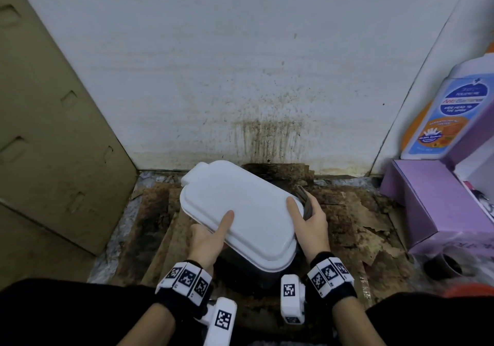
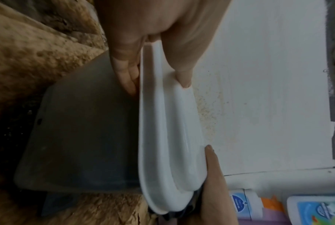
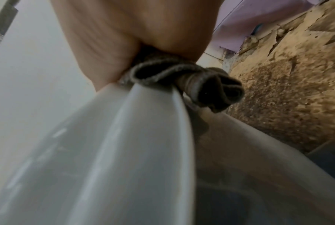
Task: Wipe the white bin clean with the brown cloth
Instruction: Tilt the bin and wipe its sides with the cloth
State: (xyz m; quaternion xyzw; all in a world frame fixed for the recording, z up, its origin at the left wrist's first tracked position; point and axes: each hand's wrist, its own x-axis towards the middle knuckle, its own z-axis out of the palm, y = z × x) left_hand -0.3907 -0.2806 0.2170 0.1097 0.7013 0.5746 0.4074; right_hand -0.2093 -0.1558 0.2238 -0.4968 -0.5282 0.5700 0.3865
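In the head view, a smooth white plastic bin with a rounded rectangular lid (image 1: 238, 209) sat tilted on a stained, peeling brown cardboard floor (image 1: 355, 212), close to a spattered white wall (image 1: 213, 65). The left hand (image 1: 207, 241) gripped the lid's near edge, thumb on top and fingers beneath. The right hand (image 1: 311, 224) held the far-right edge, thumb on the lid, its grip also closed round a bunched brown woven cloth (image 1: 304, 201). A lilac cardboard box (image 1: 433, 206) stood at right. The left wrist view showed fingers (image 2: 127, 76) under the glossy white rim (image 2: 157, 137) against the bin's translucent grey body (image 2: 80, 129). In the right wrist view, the folded, coarse-hemmed cloth (image 3: 191, 85) was pinched against the lid's edge (image 3: 143, 137).
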